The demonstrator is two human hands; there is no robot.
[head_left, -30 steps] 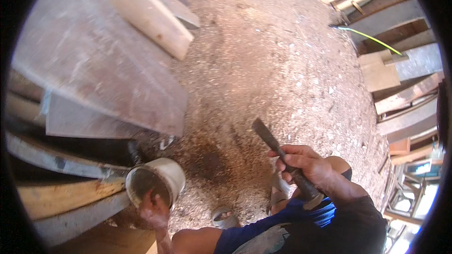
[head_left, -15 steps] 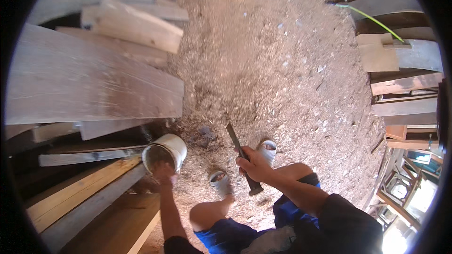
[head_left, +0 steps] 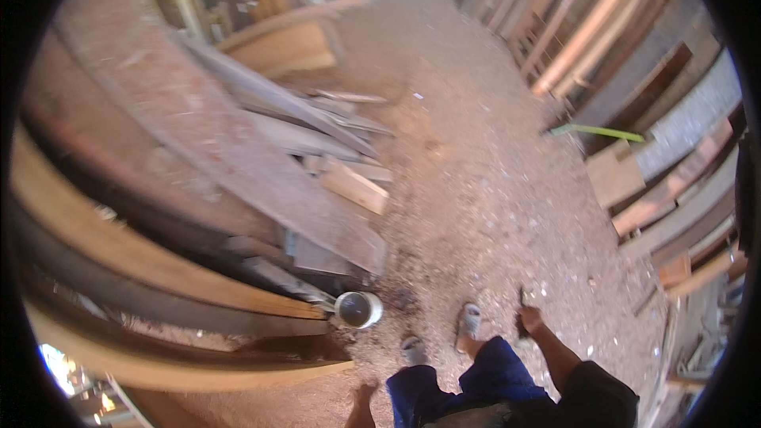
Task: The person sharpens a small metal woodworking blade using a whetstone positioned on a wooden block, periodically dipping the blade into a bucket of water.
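Note:
My right hand is closed around a dark chisel, seen nearly end-on, out to the right of my feet. Blur and the steep angle hide most of the tool. Low in the picture my left hand hangs near my left leg, away from the bucket; its fingers are smeared by motion. A white bucket stands at the ends of the stacked planks, beyond my left hand. Something greyish, perhaps water, shows inside it.
Long thick planks fill the left side, with shorter offcuts jutting over the floor. More boards lean along the right, near a bright green strip. Wood shavings cover the ground between them.
My left hand has come out of the bucket and back toward my leg. The chisel in my right hand has swung away to the right. The view has tilted up, showing more of the aisle.

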